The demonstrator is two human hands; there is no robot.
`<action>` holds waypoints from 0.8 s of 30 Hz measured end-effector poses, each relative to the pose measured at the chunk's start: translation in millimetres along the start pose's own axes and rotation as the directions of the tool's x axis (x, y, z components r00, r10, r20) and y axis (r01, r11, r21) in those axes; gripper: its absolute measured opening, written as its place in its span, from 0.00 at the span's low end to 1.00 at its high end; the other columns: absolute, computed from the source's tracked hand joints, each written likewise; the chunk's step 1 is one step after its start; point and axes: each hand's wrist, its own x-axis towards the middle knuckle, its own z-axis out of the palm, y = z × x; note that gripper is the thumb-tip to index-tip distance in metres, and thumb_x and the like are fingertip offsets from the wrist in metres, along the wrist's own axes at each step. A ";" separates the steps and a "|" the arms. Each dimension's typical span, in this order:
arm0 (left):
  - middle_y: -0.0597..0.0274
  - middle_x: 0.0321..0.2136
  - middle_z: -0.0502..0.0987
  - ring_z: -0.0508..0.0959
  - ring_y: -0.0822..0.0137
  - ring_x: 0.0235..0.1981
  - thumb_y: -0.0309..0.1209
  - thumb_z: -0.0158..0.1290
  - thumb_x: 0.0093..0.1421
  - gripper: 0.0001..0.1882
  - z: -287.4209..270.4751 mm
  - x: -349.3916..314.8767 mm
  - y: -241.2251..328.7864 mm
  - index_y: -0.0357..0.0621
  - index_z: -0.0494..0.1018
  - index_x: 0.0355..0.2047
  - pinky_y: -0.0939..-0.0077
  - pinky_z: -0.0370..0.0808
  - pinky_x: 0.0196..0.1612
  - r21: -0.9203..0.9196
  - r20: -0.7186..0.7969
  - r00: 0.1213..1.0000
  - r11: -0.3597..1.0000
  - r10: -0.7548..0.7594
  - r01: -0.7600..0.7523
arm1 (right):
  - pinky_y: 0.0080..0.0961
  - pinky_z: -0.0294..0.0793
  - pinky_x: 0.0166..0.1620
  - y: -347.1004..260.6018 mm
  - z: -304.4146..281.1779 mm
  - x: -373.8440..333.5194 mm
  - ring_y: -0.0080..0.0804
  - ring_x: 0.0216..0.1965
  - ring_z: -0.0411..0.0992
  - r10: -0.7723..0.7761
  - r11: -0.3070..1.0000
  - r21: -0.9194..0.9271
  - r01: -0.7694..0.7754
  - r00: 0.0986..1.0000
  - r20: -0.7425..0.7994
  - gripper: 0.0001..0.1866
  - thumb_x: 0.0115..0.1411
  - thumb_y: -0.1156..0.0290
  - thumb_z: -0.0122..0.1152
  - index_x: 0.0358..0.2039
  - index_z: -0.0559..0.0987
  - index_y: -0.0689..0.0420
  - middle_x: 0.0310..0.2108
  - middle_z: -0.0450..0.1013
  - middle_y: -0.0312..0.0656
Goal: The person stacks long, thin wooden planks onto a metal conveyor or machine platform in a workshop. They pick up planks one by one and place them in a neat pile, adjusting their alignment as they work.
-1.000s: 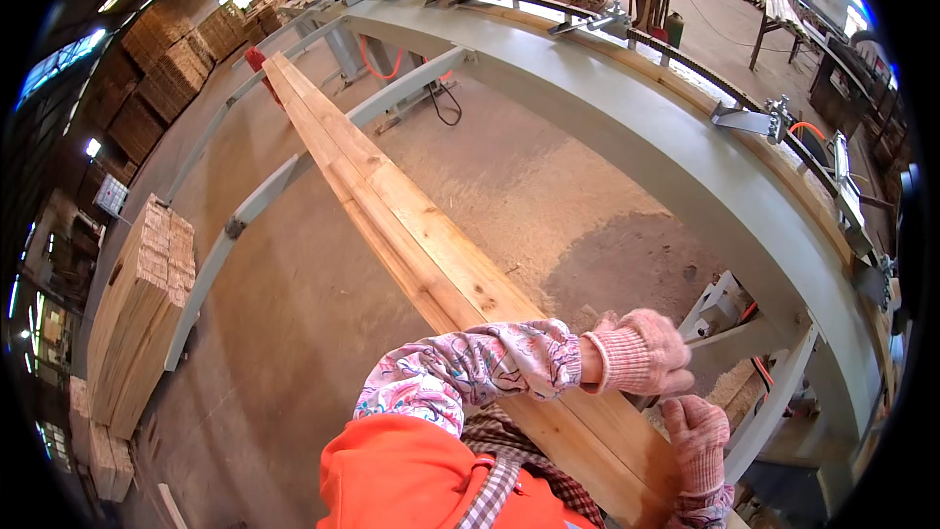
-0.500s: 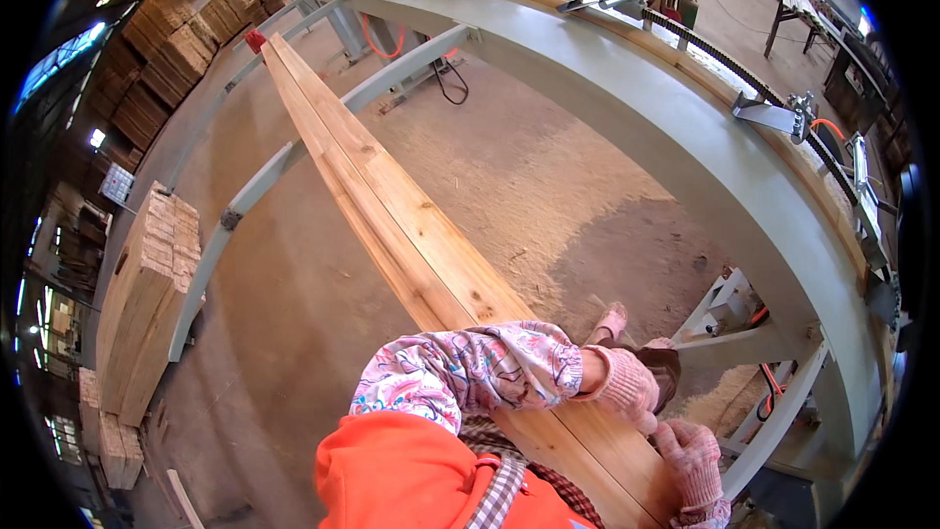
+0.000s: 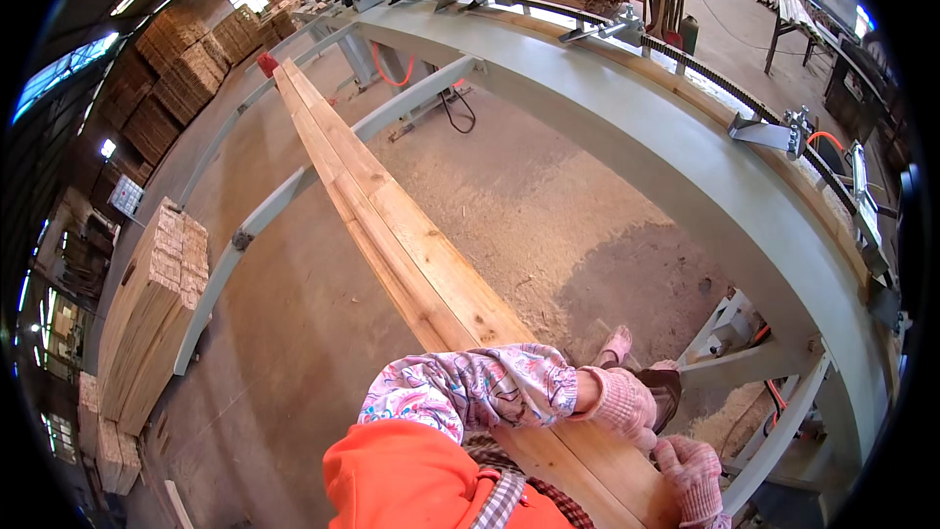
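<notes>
i see the boards [image 3: 411, 253] run lengthwise away, left of the curled fingers [image 3: 669, 456]; right hand [image 3: 693, 476] sits closer to their near end than left hand [image 3: 627, 404]; whether they grasp anything, i can't tell.

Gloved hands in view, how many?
2. The left hand is by the right edge of the long wooden boards; the right hand is just below it, farther right. Some fingers are hidden; no other gloved hand shows.
</notes>
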 end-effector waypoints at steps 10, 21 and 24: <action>0.44 0.34 0.83 0.82 0.44 0.41 0.51 0.43 0.67 0.26 -3.9 -1.1 1.1 0.42 0.81 0.33 0.50 0.76 0.47 0.053 -0.023 0.998 0.997 0.056 -0.055 | 0.28 0.75 0.34 -7.8 4.5 -1.9 0.29 0.27 0.77 0.073 0.997 0.043 -0.069 0.993 -0.094 0.15 0.64 0.60 0.61 0.38 0.86 0.60 0.25 0.80 0.45; 0.47 0.30 0.83 0.84 0.47 0.34 0.47 0.48 0.63 0.20 0.6 -4.7 -3.8 0.47 0.82 0.32 0.50 0.79 0.39 0.088 -0.096 0.985 0.987 0.140 -0.132 | 0.33 0.73 0.40 1.8 3.5 2.8 0.38 0.31 0.75 -0.036 0.999 -0.004 0.036 0.999 -0.036 0.18 0.70 0.59 0.54 0.39 0.84 0.60 0.29 0.79 0.49; 0.45 0.30 0.84 0.85 0.49 0.36 0.49 0.47 0.60 0.25 7.7 10.9 -10.4 0.41 0.84 0.31 0.53 0.79 0.42 -0.003 -0.097 0.993 0.998 0.065 -0.066 | 0.34 0.73 0.40 -3.5 4.0 2.2 0.40 0.31 0.75 0.061 0.998 0.002 -0.061 0.998 -0.007 0.19 0.70 0.57 0.55 0.38 0.84 0.61 0.29 0.80 0.49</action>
